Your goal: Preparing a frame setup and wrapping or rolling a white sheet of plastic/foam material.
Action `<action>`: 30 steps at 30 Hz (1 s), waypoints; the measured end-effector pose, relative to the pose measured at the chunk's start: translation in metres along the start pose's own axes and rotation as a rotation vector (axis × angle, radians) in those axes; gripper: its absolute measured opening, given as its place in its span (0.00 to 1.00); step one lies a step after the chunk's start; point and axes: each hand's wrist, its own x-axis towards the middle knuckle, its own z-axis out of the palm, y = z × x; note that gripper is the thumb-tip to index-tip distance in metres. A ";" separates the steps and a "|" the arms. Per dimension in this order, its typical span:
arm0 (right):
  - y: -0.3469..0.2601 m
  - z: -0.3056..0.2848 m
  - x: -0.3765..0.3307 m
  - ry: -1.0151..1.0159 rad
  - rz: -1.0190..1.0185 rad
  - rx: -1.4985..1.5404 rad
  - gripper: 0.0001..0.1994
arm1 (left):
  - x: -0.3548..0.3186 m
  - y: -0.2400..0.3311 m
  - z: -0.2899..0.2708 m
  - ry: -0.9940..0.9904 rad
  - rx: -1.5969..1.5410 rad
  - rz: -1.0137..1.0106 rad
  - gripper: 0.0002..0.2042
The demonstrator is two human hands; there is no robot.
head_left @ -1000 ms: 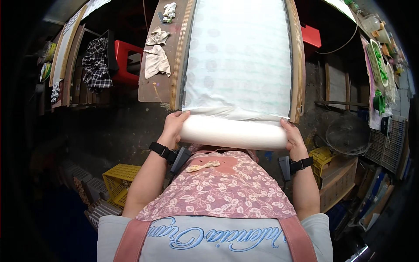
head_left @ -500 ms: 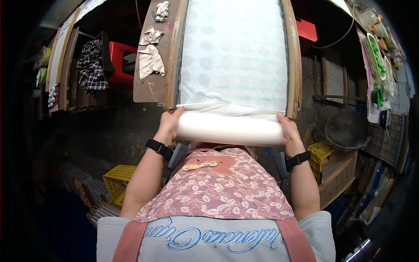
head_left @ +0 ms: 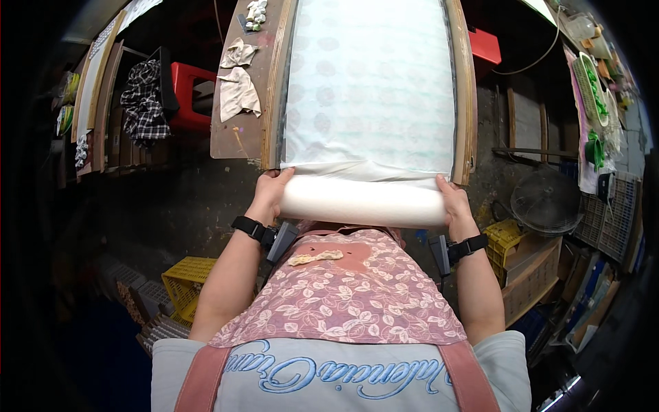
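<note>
A thick roll of thin white sheeting lies crosswise in front of my apron, at the near end of a long table. My left hand is closed around its left end, thumb on top. At the right end, my right hand grips it the same way. From the roll, the loose sheet runs up over the table between two wooden rails. Rows of faint round grey spots and pale green streaks show through it. Small wrinkles cross the sheet just beyond the roll.
Wooden rails edge the table. Left of it, a brown side board carries crumpled beige cloths. A red stool stands further left. On the right are a round fan and a yellow crate; another yellow crate sits lower left.
Both hands keep their hold on the roll's ends. The left hand and that end of the roll have shifted very slightly to the right.
</note>
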 end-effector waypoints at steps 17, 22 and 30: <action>0.010 -0.002 0.002 0.046 -0.051 -0.034 0.18 | -0.002 0.002 0.004 0.035 0.029 -0.039 0.25; 0.009 -0.002 0.004 0.054 -0.069 -0.006 0.17 | -0.004 0.003 0.005 0.013 0.014 -0.024 0.16; 0.008 -0.001 0.002 0.076 -0.115 -0.046 0.16 | -0.002 -0.007 0.000 0.009 -0.117 0.083 0.08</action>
